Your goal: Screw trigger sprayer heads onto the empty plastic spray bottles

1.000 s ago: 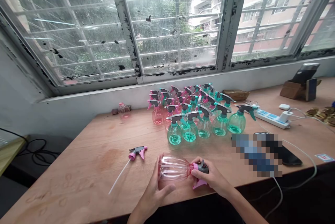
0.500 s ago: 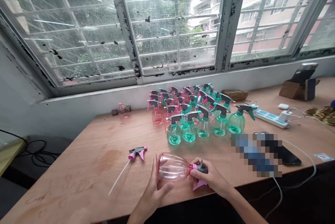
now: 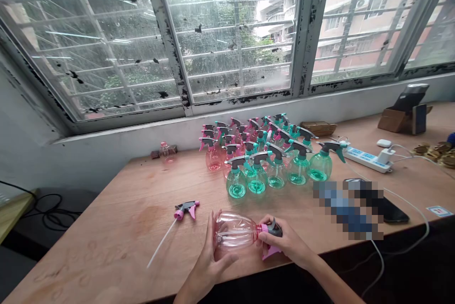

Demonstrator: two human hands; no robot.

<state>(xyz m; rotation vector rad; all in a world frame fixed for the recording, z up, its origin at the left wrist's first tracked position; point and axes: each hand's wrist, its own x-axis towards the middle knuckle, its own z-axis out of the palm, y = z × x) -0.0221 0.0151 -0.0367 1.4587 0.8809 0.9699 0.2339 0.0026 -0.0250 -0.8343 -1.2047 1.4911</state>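
A clear pink spray bottle (image 3: 235,231) lies on its side between my hands, near the table's front edge. My right hand (image 3: 284,240) is closed around its grey-and-pink trigger sprayer head (image 3: 273,229), at the bottle's neck. Against the bottle's base rests my left hand (image 3: 215,252), fingers stretched out flat and thumb apart, not wrapped round it. To the left, a loose trigger sprayer (image 3: 185,210) with a long white tube lies on the wood. The far sides of both hands are hidden.
Several green spray bottles (image 3: 256,182) and pink ones (image 3: 213,158) stand grouped behind. A headless pink bottle (image 3: 168,153) is at the back left. A power strip (image 3: 368,158), a phone (image 3: 393,211) and cables are to the right. The wooden table (image 3: 117,228) ends just before me.
The pink bottle's highlights have shifted, as if it has turned a little, and its base end sits slightly lower. Both hands stay nearly in place.
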